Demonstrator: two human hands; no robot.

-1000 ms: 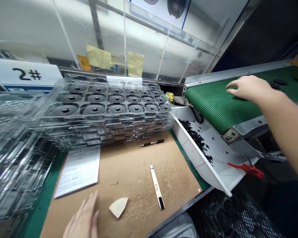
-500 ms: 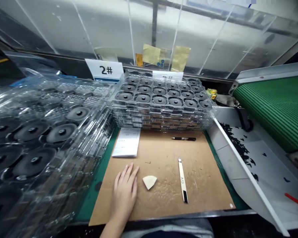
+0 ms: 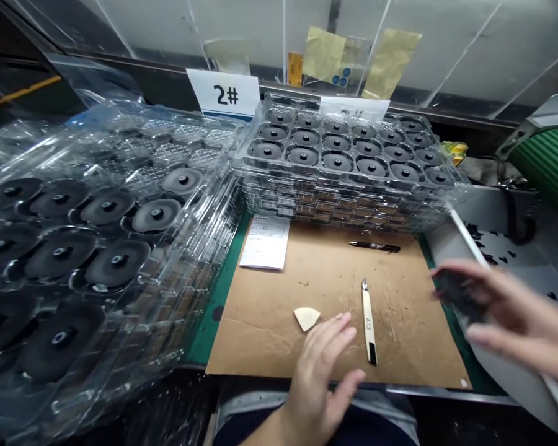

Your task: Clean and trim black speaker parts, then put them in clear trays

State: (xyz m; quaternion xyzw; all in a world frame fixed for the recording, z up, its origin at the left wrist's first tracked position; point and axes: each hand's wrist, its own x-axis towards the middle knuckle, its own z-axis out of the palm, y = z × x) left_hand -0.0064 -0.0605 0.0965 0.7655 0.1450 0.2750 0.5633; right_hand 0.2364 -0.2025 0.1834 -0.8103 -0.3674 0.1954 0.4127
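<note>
My right hand (image 3: 511, 313) hangs over the right edge of the brown cardboard sheet (image 3: 400, 347), its fingers around a dark round part (image 3: 460, 294), which is blurred and partly hidden. My left hand (image 3: 323, 371) rests open at the sheet's front edge, holding nothing. Its fingertips are close to a cream triangular piece (image 3: 307, 318) and a white craft knife (image 3: 369, 328). Black discs (image 3: 337, 162) sit in a stack of clear plastic trays (image 3: 344, 198) behind the sheet.
More clear trays of black discs (image 3: 106, 248) are heaped on the left. A paper form (image 3: 265, 243) and a black pen (image 3: 374, 247) lie on the cardboard. A white chute with black scraps (image 3: 506, 248) and a green conveyor belt (image 3: 551, 173) are on the right.
My view has swung left, away from the belt. My right hand has come from the belt to the sheet's right edge with a dark part, and my left hand has shifted right.
</note>
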